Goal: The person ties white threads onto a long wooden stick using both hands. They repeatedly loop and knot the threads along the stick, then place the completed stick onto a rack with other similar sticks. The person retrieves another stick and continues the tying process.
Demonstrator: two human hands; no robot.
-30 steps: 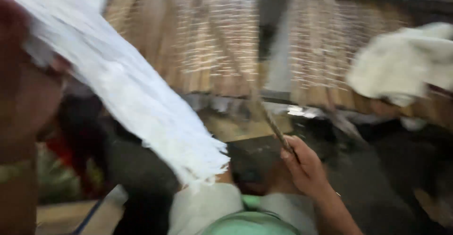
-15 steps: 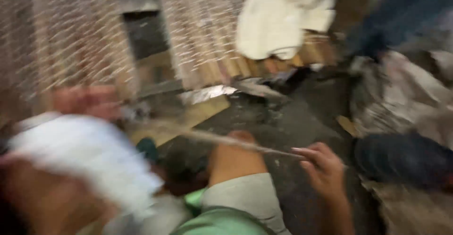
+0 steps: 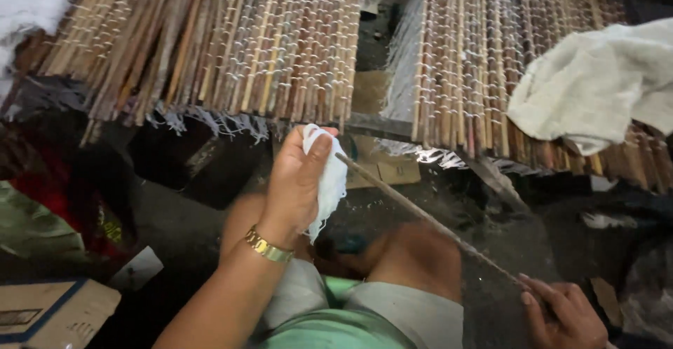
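below reed mats point(image 3: 231, 48), left hand point(image 3: 298, 181) grips white cloth point(image 3: 329, 181), right hand point(image 3: 561, 314) grips stick point(image 3: 420, 216).

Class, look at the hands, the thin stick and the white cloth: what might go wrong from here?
1. The thin stick is held only at its ends, by the left hand and right hand; it may bend or snap.
2. The white cloth hangs loose from the left hand and could slip off.
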